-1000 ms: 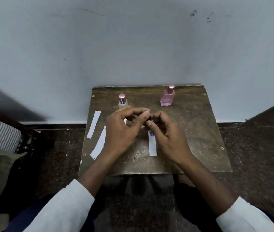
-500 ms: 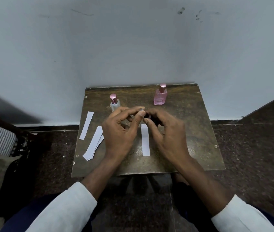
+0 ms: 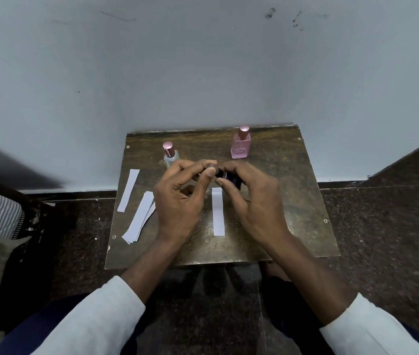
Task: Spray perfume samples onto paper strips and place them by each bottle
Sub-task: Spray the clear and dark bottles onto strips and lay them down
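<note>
Both hands gripping dark bottle, paper strip below

Worn wood, clear glass, matt paper

We saw a table of dark, scuffed wood with a dull sheen, 2 bottles of smooth glass, 1 pink and 1 clear, both with satin pink metallic caps, white matt paper strips, a glossy dark bottle in the hands, white cloth sleeves, a speckled stone floor and a matt painted wall.
</note>
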### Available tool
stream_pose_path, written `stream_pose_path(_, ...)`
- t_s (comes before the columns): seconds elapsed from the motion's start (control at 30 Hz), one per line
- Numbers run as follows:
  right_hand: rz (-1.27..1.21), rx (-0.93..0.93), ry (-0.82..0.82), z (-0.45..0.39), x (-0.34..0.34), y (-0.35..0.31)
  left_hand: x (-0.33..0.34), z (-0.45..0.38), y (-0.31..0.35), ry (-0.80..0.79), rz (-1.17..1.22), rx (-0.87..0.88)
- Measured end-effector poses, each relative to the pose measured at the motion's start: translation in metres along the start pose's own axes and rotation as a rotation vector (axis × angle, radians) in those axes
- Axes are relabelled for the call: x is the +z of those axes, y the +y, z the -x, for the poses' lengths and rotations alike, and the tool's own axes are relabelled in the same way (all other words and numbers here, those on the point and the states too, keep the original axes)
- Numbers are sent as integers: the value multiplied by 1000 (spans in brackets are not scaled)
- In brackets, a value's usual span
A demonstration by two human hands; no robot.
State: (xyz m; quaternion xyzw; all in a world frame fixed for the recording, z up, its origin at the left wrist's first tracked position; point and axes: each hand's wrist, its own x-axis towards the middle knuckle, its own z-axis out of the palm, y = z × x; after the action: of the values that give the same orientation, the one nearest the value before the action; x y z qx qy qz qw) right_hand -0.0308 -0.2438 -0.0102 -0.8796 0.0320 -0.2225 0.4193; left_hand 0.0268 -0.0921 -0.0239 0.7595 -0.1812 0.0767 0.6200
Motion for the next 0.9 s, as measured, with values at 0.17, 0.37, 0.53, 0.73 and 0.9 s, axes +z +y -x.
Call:
stream_pose_path(0.17, -54, 9, -26, -1, 0, -2, 1, -2, 1, 33, 37, -42)
stream_pose_path(0.37, -18, 54, -73, 0, -3, 5, 0, -7, 7, 81, 107, -91)
stream_pose_path(0.53, -144, 236, 63, 1, -5, 11, -7, -13, 11, 143, 143, -124)
stream_pose_path(0.73, -452, 416, -41, -1, -2, 10, -4, -10, 5, 18, -153, -72)
stream_pose_path(0.9, -471, 458, -38, -2, -1, 8, -14, -15, -8, -114, -397, 47)
